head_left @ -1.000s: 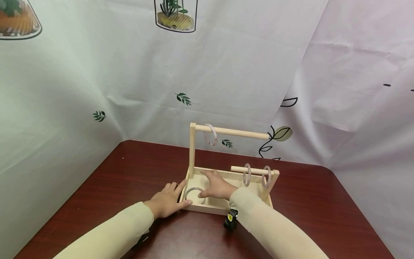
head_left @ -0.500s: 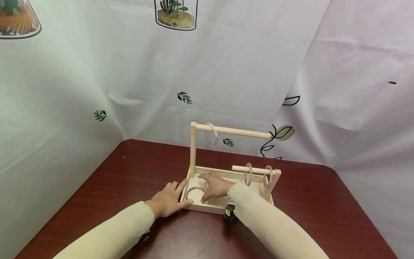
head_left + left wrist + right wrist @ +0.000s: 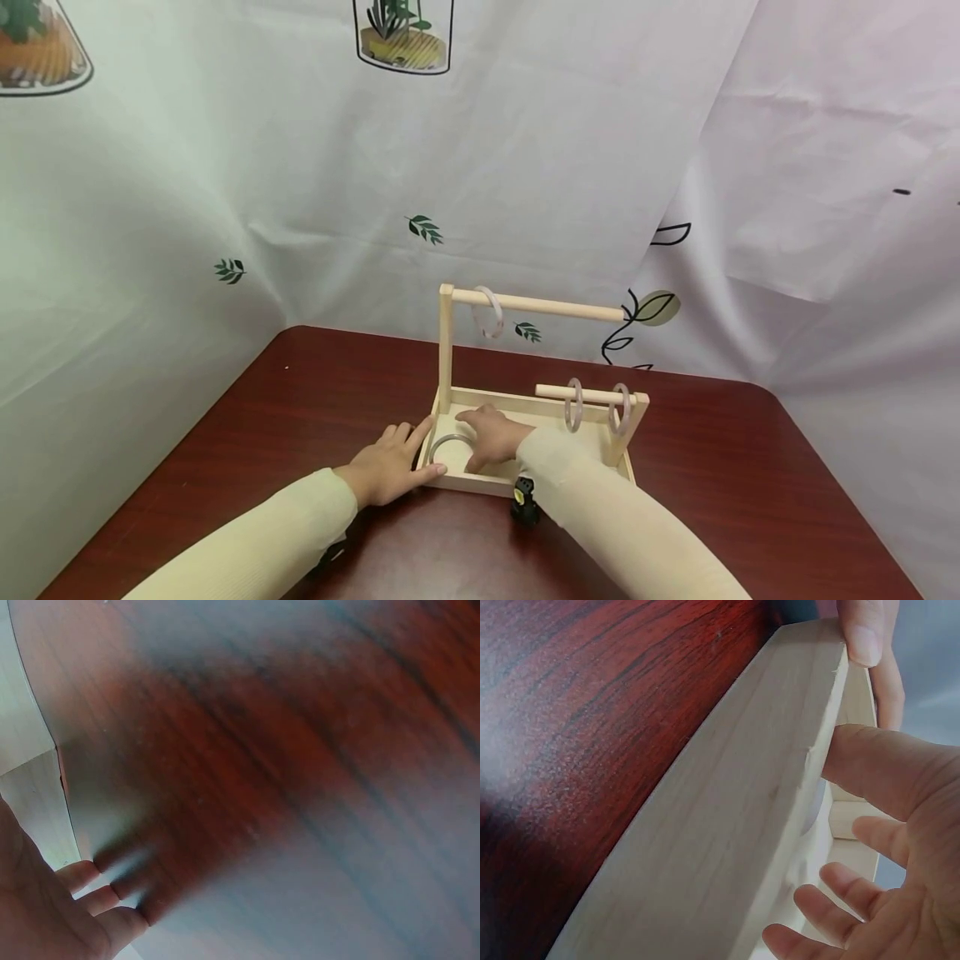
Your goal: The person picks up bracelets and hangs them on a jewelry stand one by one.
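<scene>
A pale wooden tray stand (image 3: 472, 483) sits on the table. Inside it, at the left end, lies a grey bangle (image 3: 452, 437). My right hand (image 3: 497, 437) reaches into the tray just right of this bangle, thumb and fingers spread apart; whether the thumb touches the ring is hidden. In the right wrist view, that thumb (image 3: 885, 761) is behind the front wall. My left hand (image 3: 390, 467) rests at the tray's front left corner, thumb on the front rim and fingers along the left side. Fingertips (image 3: 124, 924) of that hand touch the table in the left wrist view.
A marbled bangle (image 3: 499, 315) hangs on the tall upper bar (image 3: 562, 307). Two pinkish bangles hang on the lower bar (image 3: 553, 390), close to my right forearm. White patterned cloth (image 3: 337, 150) stands behind the dark red table (image 3: 720, 467).
My right hand has shifted a little to the left inside the tray, nearer the lying bangle. The left hand and the stand have stayed in place.
</scene>
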Demonstrator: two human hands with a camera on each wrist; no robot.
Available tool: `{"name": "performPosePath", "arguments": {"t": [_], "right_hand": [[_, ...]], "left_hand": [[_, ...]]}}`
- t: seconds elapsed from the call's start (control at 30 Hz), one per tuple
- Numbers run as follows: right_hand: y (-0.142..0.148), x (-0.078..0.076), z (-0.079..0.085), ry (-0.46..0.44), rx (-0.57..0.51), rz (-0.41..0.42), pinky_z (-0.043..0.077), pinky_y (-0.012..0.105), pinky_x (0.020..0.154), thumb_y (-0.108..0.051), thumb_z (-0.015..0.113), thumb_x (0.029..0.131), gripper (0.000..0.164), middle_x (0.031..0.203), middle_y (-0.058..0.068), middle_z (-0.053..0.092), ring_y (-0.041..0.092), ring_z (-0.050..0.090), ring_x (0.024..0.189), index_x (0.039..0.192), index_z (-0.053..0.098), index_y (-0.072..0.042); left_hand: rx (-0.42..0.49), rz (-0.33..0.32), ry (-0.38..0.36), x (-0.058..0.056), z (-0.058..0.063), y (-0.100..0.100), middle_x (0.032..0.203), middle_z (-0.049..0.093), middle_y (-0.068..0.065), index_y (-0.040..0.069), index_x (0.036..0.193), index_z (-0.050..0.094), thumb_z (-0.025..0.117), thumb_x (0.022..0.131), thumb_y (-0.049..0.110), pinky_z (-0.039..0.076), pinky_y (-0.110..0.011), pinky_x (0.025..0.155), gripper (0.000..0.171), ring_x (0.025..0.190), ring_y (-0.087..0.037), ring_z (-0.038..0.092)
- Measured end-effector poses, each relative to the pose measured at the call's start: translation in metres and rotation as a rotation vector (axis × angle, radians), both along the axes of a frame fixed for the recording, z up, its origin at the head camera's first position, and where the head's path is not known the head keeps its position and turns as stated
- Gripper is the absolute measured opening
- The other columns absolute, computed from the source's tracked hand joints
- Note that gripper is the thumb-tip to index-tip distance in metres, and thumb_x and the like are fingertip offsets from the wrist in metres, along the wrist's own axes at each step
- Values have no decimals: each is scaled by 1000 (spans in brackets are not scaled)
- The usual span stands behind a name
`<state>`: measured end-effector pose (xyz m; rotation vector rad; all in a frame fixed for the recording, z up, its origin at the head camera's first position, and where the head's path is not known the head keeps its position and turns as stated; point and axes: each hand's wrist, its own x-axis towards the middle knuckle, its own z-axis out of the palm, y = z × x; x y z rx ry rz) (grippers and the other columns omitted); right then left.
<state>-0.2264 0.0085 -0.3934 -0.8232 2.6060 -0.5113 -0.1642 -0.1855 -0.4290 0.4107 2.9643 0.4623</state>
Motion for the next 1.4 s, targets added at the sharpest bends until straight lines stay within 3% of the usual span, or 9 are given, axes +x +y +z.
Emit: {"name": "performPosePath", "arguments": {"t": [0.37, 0.97, 1.4], "right_hand": [[-3, 4, 0, 6, 54, 2, 44, 39, 92, -10, 87, 67, 83, 129, 16, 47, 29, 46, 118, 140, 48, -7], [-11, 5, 0, 85, 166, 77, 44, 33, 90, -3, 82, 71, 80, 131, 12, 46, 27, 43, 119, 142, 48, -18], [-16, 5, 2, 146, 264, 143, 40, 31, 87, -9, 82, 73, 64, 122, 7, 52, 21, 44, 110, 132, 60, -22]], "left_hand": [[-7, -8, 9, -1, -3, -1, 121, 49, -14, 14, 153, 27, 48, 90, 66, 50, -45, 72, 85, 111, -29, 45], [4, -8, 37, -1, -2, 0, 117, 50, -12, 15, 152, 30, 50, 89, 66, 49, -45, 73, 84, 108, -28, 46], [-4, -10, 18, 0, -2, -1, 120, 49, -13, 14, 153, 28, 49, 90, 65, 49, -47, 76, 84, 110, -29, 46]]}}
